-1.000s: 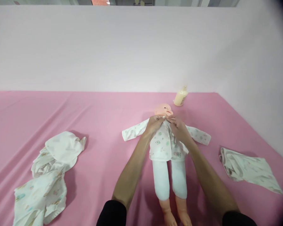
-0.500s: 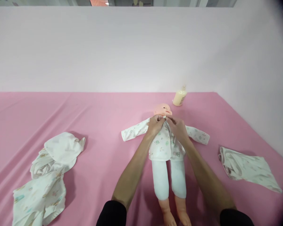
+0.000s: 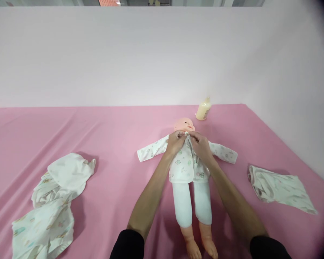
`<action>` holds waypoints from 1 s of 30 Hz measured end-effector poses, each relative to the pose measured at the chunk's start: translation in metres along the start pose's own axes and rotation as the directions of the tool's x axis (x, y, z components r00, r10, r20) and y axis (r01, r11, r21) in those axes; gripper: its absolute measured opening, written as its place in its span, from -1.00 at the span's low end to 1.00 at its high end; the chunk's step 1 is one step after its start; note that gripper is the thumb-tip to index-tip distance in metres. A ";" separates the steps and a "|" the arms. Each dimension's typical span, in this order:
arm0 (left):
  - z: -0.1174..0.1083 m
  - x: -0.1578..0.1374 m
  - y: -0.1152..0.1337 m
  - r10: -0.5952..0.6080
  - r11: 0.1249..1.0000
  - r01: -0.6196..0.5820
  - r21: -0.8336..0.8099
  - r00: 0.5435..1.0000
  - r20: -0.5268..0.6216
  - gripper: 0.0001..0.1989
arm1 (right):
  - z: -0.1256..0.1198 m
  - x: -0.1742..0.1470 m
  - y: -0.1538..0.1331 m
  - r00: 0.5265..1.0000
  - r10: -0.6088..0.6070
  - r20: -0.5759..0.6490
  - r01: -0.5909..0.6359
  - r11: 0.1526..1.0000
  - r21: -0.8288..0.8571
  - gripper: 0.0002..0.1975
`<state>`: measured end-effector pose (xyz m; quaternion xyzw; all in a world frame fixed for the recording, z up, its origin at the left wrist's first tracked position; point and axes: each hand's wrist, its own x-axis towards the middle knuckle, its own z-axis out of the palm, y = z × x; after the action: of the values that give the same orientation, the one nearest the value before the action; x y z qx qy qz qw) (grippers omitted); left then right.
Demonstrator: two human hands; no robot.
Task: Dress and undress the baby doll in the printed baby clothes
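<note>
A baby doll (image 3: 184, 124) lies on its back with its head away from me, its bare feet toward me. It wears a white printed baby jacket (image 3: 182, 167) with both sleeves spread out to the sides. My left hand (image 3: 175, 141) pinches the jacket's collar at the neck from the left. From the right, my right hand (image 3: 201, 144) closes on the same collar edge, the fingertips of both hands nearly meeting. A small bit of collar shows between them; any fastener there is too small to tell. Below the collar, the front edges hang together loosely.
A pink sheet (image 3: 110, 133) covers the surface. Crumpled white printed baby clothes (image 3: 51, 212) lie at the left, a folded white cloth (image 3: 282, 189) at the right. A pale yellow pump bottle (image 3: 203, 109) stands beyond the doll's head, near the white wall (image 3: 124, 57).
The whole view has shifted slightly. Both hands stay at the collar, with the fingertips moved a little over the bit of fabric between them.
</note>
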<state>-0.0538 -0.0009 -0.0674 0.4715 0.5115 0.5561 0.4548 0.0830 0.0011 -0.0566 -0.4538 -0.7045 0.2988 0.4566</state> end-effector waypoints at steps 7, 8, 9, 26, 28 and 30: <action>-0.018 -0.011 0.029 -0.123 0.923 0.090 0.374 0.990 0.067 -0.65 | -0.015 -0.011 -0.002 0.997 0.035 0.070 -0.014 0.959 -0.284 -0.66; -0.018 -0.014 0.034 -0.113 0.887 0.072 0.457 0.992 0.064 -0.65 | -0.018 -0.012 -0.004 0.995 0.035 0.090 -0.001 0.937 -0.350 -0.69; -0.018 -0.018 0.039 -0.095 0.842 0.049 0.537 0.994 0.060 -0.65 | -0.020 -0.012 -0.007 0.994 0.048 0.103 -0.003 0.916 -0.400 -0.72; 0.030 -0.058 0.047 0.106 0.206 -0.191 0.960 0.979 0.172 -0.77 | -0.058 -0.006 -0.022 0.941 0.291 0.174 -0.283 0.957 -0.069 -0.74; 0.033 -0.059 0.045 0.132 0.199 -0.158 0.967 0.982 0.133 -0.69 | -0.061 -0.007 -0.021 0.930 0.292 0.222 -0.279 0.956 -0.088 -0.76; 0.040 -0.061 0.043 0.167 0.182 -0.117 0.976 0.982 0.087 -0.63 | -0.064 -0.007 -0.021 0.912 0.289 0.290 -0.264 0.957 -0.121 -0.82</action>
<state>-0.0070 -0.0581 -0.0269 0.6866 0.7102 0.1550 -0.0101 0.1352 -0.0136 -0.0155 -0.5152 -0.7064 0.3984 0.2772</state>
